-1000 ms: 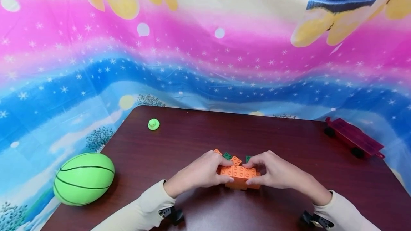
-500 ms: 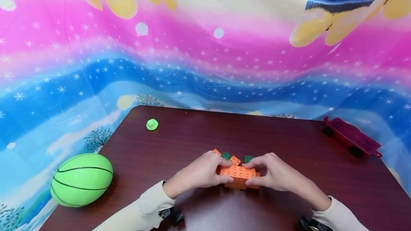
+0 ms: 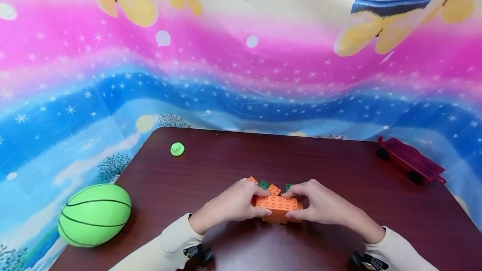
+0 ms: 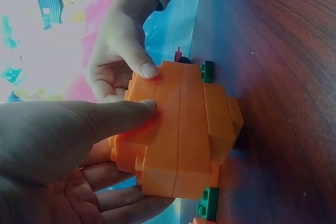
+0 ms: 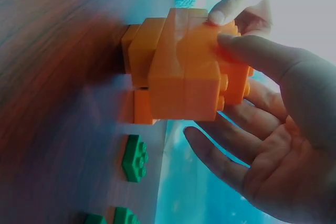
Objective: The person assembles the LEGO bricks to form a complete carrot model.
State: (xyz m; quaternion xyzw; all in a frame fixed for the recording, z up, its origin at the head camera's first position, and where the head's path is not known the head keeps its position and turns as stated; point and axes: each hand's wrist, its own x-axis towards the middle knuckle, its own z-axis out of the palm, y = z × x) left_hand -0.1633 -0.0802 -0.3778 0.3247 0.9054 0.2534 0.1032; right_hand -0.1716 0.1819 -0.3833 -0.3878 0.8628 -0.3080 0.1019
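A stepped block of orange toy building bricks (image 3: 278, 214), narrower toward its bottom, stands at the middle of the table. My left hand (image 3: 239, 202) pinches its left side, thumb on the near face and fingers behind. On the right side my right hand (image 3: 320, 205) grips it the same way. In the left wrist view both thumbs press the upper layer of the orange build (image 4: 181, 124). The right wrist view has the studs of the build (image 5: 184, 72) facing the palm. Behind it lie a loose orange brick (image 3: 274, 189) and a green brick (image 3: 264, 185), partly hidden by my hands.
A green ball (image 3: 95, 216) with black lines sits at the table's left edge. Farther back is a small green rubber duck (image 3: 177, 149). A dark red toy skateboard-like cart (image 3: 411, 159) with black wheels stands at the right rear. A printed cloth (image 3: 241, 74) hangs behind the table.
The head view has shifted slightly, moving the scene a little to the left. Both hands keep the same grip on the orange bricks, which stay in place.
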